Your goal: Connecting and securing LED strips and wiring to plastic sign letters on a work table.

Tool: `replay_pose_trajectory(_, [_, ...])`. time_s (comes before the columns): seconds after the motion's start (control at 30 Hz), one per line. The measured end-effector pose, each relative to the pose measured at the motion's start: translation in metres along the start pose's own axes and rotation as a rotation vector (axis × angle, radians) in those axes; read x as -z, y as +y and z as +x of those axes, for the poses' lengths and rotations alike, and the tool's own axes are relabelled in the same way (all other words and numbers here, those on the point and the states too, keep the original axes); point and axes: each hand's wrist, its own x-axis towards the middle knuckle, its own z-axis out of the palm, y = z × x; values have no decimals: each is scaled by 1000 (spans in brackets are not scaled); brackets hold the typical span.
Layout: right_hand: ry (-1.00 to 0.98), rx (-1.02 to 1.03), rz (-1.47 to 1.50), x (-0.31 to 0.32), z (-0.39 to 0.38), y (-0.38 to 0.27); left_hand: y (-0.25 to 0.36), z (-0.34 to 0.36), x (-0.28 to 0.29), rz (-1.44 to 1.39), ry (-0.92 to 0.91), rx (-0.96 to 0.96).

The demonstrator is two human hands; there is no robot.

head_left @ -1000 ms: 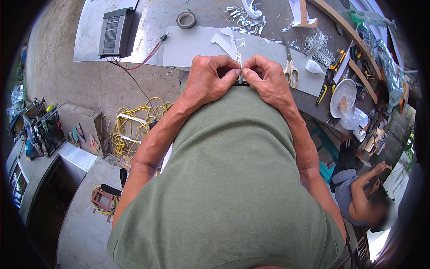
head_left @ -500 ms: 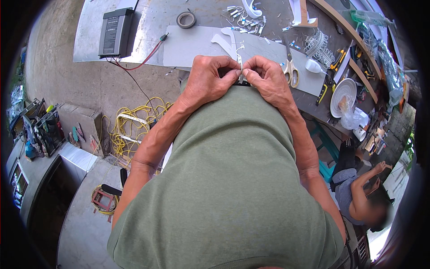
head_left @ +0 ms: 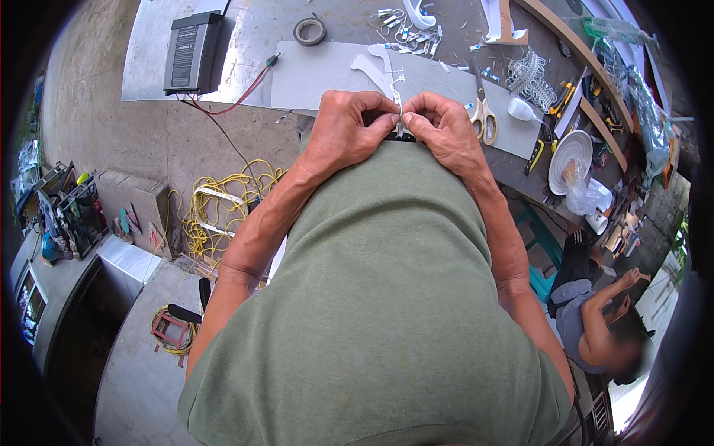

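My left hand point(head_left: 349, 128) and my right hand point(head_left: 445, 135) meet at the table's near edge, close to my body. Both are closed in a pinch, fingertips almost touching, on a narrow white strip with thin white wires point(head_left: 398, 96). Its far end sticks up past my fingers; part of it is hidden by them. Just beyond lies a white curved piece point(head_left: 370, 70), on a grey flat sheet point(head_left: 305, 78). Scissors with cream handles point(head_left: 484, 123) rest right of my right hand.
A black power supply box point(head_left: 195, 56) with red and black leads stands far left. Black tape point(head_left: 309, 32), small white-and-blue wired modules point(head_left: 413, 39), coiled white wire point(head_left: 530, 80) and a white round plate point(head_left: 570, 162) lie about. Another person point(head_left: 595, 320) sits at right.
Almost nothing differs. My hands stay pinched on the strip, with only a very slight shift of the fingers.
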Motion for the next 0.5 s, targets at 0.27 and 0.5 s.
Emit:
replay_pose_trajectory(0.27, [-12,3,18,2,0,4,5,-1,1,69,20,-70])
replay_pose_trajectory(0.5, [13,43,-42,1,-1,4,12,-2,2,134,18,-131])
